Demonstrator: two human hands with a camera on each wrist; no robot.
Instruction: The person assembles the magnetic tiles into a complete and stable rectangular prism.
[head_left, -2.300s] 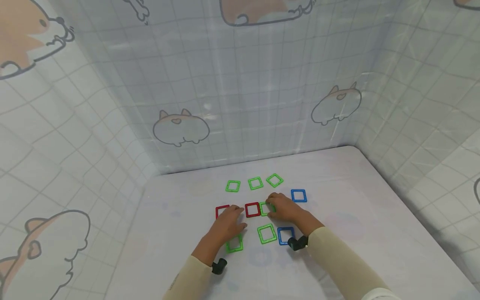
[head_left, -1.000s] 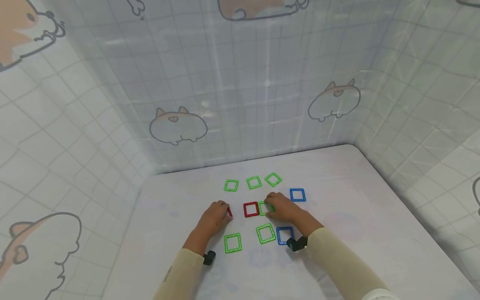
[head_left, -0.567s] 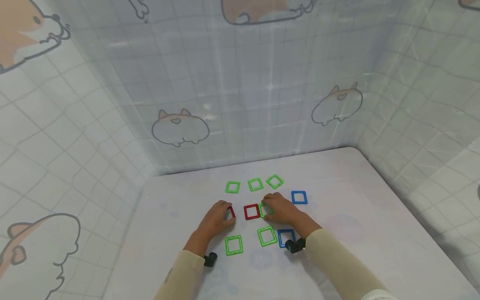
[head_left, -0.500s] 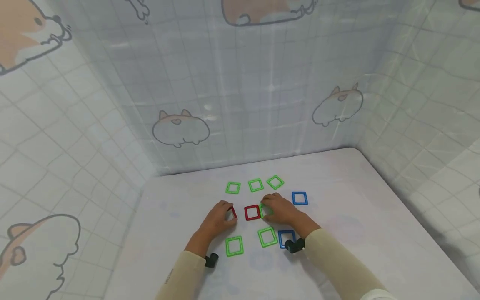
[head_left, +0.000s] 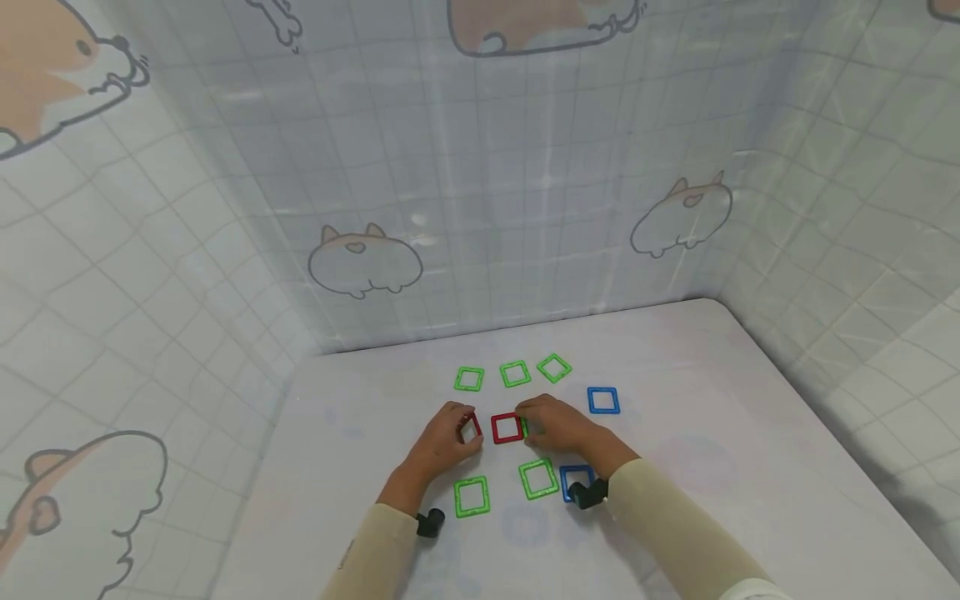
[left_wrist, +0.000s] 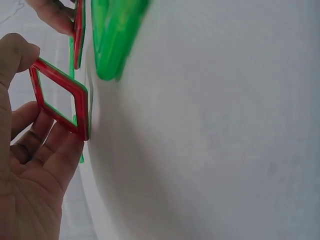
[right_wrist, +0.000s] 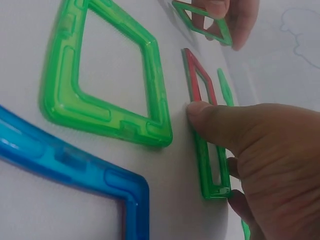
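Note:
My left hand (head_left: 438, 442) grips a red square magnetic tile (left_wrist: 81, 115) by opposite edges, thumb on one side and fingers on the other. The tile is tilted up, and green shows along its back side in the left wrist view. Just right of it, a second red square tile (head_left: 494, 429) lies edge to edge with a green square tile (right_wrist: 202, 165). My right hand (head_left: 558, 425) pinches the green tile across its width, with the thumb at the join with the red one. The hand hides most of that green tile in the head view.
Several green tiles (head_left: 468, 389) lie in a row behind the hands. A blue tile (head_left: 603, 412) is at the right. Nearer me lie a green tile (head_left: 472, 514), another green tile (head_left: 524, 482) and a blue tile (head_left: 577, 468) by the right wrist. Curtain-like walls surround the table.
My left hand has taken hold of the left red tile, tilted it up and brought it rightward, closer to the other red tile. My right hand has shifted slightly left over the green tile.

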